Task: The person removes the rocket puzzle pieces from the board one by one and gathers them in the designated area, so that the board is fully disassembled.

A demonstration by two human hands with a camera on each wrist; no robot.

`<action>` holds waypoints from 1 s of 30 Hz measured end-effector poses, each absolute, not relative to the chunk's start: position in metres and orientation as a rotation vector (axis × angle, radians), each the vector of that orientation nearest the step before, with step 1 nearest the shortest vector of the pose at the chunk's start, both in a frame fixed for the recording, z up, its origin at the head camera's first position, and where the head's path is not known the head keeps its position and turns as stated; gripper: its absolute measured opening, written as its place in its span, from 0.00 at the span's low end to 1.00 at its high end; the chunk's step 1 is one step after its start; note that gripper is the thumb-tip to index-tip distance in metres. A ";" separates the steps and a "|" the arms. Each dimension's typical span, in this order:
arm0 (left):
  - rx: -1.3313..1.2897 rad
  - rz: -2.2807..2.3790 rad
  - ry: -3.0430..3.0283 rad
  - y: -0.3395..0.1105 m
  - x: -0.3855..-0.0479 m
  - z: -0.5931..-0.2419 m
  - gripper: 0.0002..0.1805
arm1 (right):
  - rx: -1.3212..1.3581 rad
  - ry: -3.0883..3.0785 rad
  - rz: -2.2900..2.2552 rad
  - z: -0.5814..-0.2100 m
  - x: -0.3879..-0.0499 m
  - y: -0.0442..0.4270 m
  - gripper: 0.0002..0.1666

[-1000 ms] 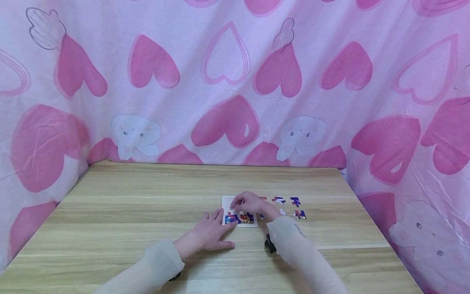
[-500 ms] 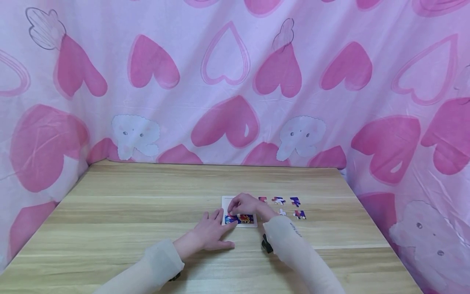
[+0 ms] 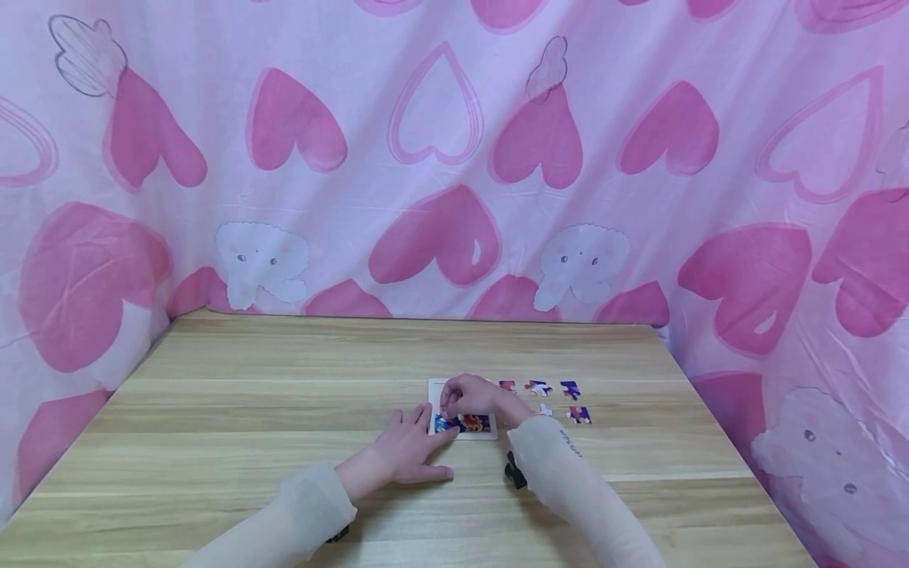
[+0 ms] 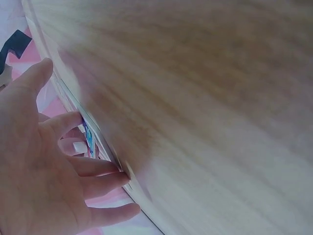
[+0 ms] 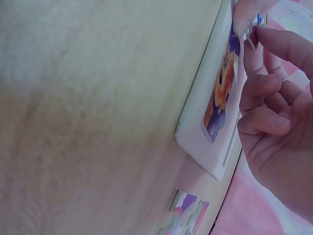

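A white puzzle tray (image 3: 461, 437) lies on the table, its near part filled with joined colourful pieces (image 3: 472, 424). My left hand (image 3: 408, 450) rests with spread, straight fingers at the tray's left edge and near corner. Over the tray's left side, my right hand (image 3: 470, 396) pinches a small puzzle piece. In the right wrist view that puzzle piece (image 5: 253, 37) shows red and is tilted between thumb and fingers, close to the left hand's finger. The other fingers of the right hand are curled. Most of the held piece is hidden in the head view.
Loose puzzle pieces lie in two rows right of the tray, among them a purple piece (image 3: 571, 390), a white and purple piece (image 3: 539, 388) and a red and purple piece (image 3: 580, 415). A pink heart-patterned curtain (image 3: 426, 237) hangs behind the wooden table (image 3: 284, 379).
My right hand has shifted slightly left and nearer over the tray, with the pinched puzzle piece lowered to the joined pieces. The left hand has stayed in place.
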State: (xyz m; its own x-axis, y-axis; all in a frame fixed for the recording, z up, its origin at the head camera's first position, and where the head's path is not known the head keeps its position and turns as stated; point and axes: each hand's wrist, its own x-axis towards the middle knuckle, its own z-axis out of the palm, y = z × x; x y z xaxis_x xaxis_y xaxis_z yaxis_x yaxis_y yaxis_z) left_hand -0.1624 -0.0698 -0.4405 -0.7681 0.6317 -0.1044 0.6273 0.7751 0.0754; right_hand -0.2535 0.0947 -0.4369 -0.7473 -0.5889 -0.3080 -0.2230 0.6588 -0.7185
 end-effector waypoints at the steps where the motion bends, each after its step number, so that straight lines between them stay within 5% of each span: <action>1: 1.014 0.051 2.843 -0.070 -0.162 -0.440 0.37 | -0.629 2.349 -0.916 -0.437 -0.253 0.095 0.06; 30: 0.998 0.047 2.851 -0.069 -0.164 -0.443 0.37 | -0.704 2.437 -1.080 -0.423 -0.256 0.143 0.08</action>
State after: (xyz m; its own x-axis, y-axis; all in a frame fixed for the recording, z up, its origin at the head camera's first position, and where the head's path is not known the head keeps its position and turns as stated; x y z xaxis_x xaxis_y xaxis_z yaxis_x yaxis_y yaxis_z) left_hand -0.1636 -0.0692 -0.4428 -0.7753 0.6232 -0.1029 0.6195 0.7820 0.0686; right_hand -0.2555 0.1427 -0.4228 -0.8014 -0.5819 -0.1383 -0.2883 0.5785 -0.7630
